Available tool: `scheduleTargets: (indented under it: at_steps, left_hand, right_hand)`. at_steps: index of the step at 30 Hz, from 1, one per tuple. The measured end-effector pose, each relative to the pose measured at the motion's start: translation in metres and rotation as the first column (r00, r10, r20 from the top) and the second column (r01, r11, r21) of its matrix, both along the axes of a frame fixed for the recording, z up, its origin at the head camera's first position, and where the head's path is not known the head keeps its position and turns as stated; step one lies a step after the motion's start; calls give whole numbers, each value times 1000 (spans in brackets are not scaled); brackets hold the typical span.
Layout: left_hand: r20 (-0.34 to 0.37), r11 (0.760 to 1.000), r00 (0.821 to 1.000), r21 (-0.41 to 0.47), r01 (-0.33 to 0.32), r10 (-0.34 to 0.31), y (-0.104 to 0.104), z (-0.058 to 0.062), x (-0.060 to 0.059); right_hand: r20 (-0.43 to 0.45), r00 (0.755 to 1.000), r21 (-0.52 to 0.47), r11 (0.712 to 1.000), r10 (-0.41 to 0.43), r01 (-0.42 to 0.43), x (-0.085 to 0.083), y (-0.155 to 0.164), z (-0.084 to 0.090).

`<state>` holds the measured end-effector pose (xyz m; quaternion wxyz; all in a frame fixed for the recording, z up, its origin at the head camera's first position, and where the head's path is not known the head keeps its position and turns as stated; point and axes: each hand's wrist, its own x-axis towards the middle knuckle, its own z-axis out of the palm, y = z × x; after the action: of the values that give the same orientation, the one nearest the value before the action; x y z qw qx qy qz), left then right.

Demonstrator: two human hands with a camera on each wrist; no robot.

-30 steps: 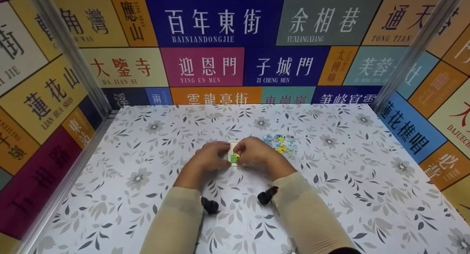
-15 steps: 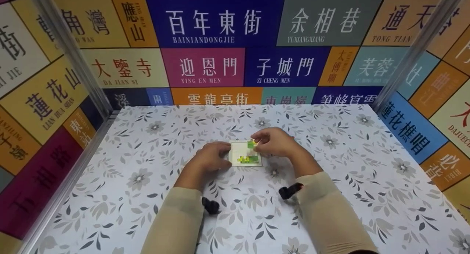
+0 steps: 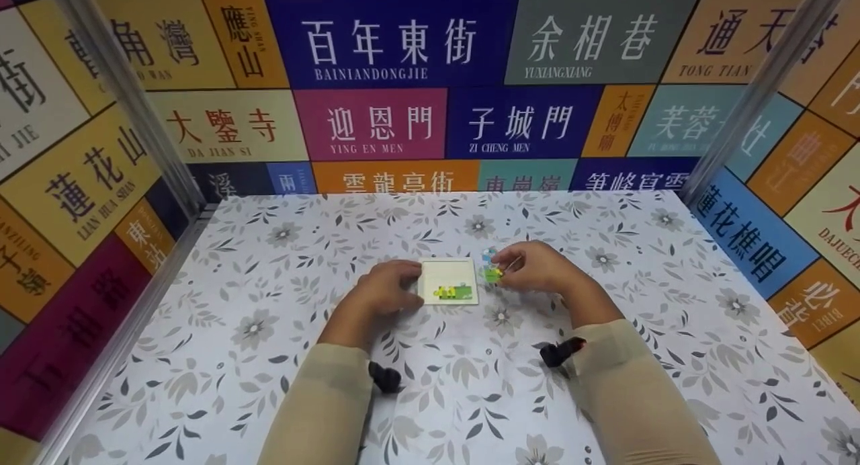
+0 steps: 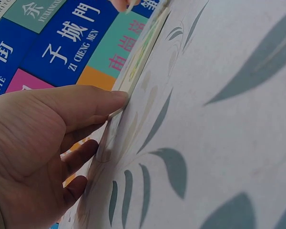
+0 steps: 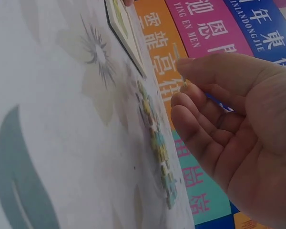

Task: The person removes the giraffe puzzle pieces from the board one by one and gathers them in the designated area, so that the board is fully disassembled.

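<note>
A small cream puzzle tray (image 3: 447, 271) lies flat on the table, with joined green and yellow puzzle pieces (image 3: 455, 292) along its near edge. My left hand (image 3: 386, 287) rests at the tray's left side; in the left wrist view the thumb (image 4: 115, 98) touches the rim while the other fingers hang loosely bent. Just right of the tray, my right hand (image 3: 537, 270) pinches a green and yellow puzzle piece (image 3: 492, 275) between thumb and forefinger. The right wrist view shows that piece (image 5: 177, 52) thin and edge-on, above the table.
Loose puzzle pieces (image 5: 157, 143) lie on the table under the right hand; in the head view the hand hides most of them, and some light blue ones (image 3: 488, 253) show. Sign-patterned walls (image 3: 403, 35) border the flower-printed tabletop (image 3: 269, 384).
My right hand has moved right, off the tray, carrying the green and yellow puzzle piece from over the tray to beside it. The left hand and tray have stayed put.
</note>
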<state>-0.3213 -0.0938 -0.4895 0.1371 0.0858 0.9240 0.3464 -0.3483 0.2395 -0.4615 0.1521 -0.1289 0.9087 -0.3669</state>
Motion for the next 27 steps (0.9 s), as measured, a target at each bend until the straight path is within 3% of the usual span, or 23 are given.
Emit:
scheduleTargets:
  at_steps: [5,13,27]
  left_hand:
    - [-31,1000,999,-2,30,-30,-2,1,3]
    - [-44,999,998,-15,48,-48,-2,2,2]
    - [-6,1000,1000,10,15,-15,-1,3,3]
  right_hand:
    - [58,998,-22,1000,12,-11,1,2,-7]
    - [57,997,4,999,48,-48,-3,4,-14]
    - [67,997,39,999,34,-37,-3,2,-12]
